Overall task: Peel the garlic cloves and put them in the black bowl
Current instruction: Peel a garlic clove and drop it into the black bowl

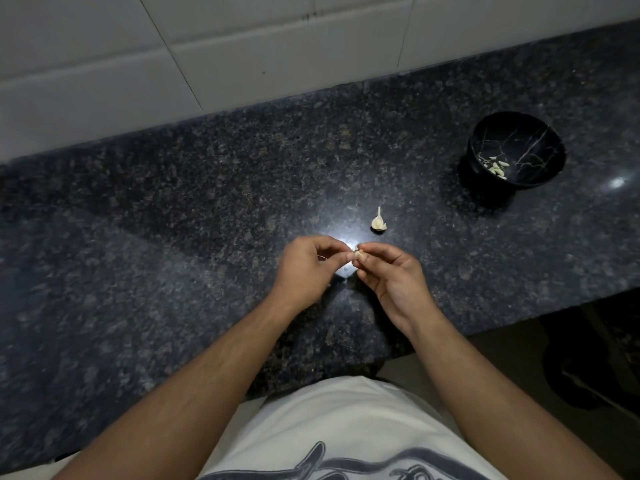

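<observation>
My left hand (308, 268) and my right hand (394, 278) meet above the middle of the dark granite counter (173, 209). Between their fingertips both pinch one small garlic clove (356, 253), mostly hidden by the fingers. Just beyond them a partial garlic bulb (378, 221) with its stem up stands on the counter. The black bowl (516, 150), veined with white lines, sits at the far right and holds several pale peeled cloves (497, 167) at its bottom.
A white tiled wall (207, 46) rises behind the counter. The counter's front edge (519, 317) runs diagonally at the right, with dark floor and a dark object (588, 368) below it. My white shirt (329, 427) fills the bottom centre.
</observation>
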